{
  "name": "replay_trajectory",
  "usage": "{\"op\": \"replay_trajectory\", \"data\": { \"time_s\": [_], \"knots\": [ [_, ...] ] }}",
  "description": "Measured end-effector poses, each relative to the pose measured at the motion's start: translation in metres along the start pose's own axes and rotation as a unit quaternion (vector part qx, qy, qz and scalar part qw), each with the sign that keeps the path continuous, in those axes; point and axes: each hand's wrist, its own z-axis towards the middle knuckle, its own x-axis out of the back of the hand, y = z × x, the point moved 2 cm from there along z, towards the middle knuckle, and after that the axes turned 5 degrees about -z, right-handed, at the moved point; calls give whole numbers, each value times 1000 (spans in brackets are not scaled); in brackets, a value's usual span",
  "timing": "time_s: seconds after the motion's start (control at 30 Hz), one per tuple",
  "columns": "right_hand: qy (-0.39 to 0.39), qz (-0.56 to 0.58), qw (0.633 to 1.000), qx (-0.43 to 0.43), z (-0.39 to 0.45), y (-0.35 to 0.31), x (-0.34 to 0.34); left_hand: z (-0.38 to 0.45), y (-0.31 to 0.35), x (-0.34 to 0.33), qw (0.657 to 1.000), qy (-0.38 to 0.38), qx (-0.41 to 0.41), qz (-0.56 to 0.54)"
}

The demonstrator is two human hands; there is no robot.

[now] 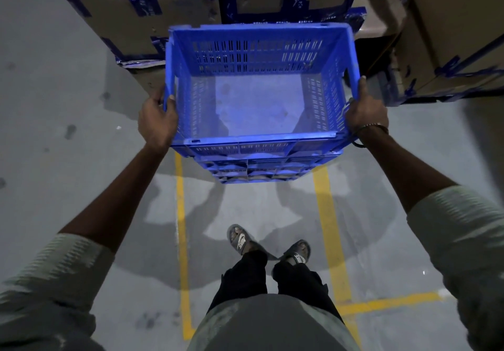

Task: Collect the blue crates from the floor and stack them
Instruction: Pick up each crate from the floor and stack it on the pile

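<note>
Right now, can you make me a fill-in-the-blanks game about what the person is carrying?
1. The crate is the colour ____.
2. The left hand and right hand grip the crate by its two ____.
3. Inside, the crate is ____.
4. The lines painted on the floor are ____.

Missing words: blue; sides; empty; yellow

- We've got open grey floor (68,159) to our left, nothing standing on it.
- Dead ahead is blocked: taped cardboard boxes (131,9) just behind the blue crate (256,105).
- More boxes (450,37) crowd the right.
- Between the yellow floor lines (180,214), only our own feet (268,244) below the crate.
</note>
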Motion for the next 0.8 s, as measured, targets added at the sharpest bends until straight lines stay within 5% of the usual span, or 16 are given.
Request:
{"op": "replay_trajectory", "data": {
  "time_s": [0.43,0.8],
  "knots": [
    [20,-42,999,-4,-2,-3,13,-5,-2,-14,1000,-24,5,-8],
    [10,-34,999,-6,-14,6,28,-2,-17,-19,991,-69,-15,-116]
  ]
}}
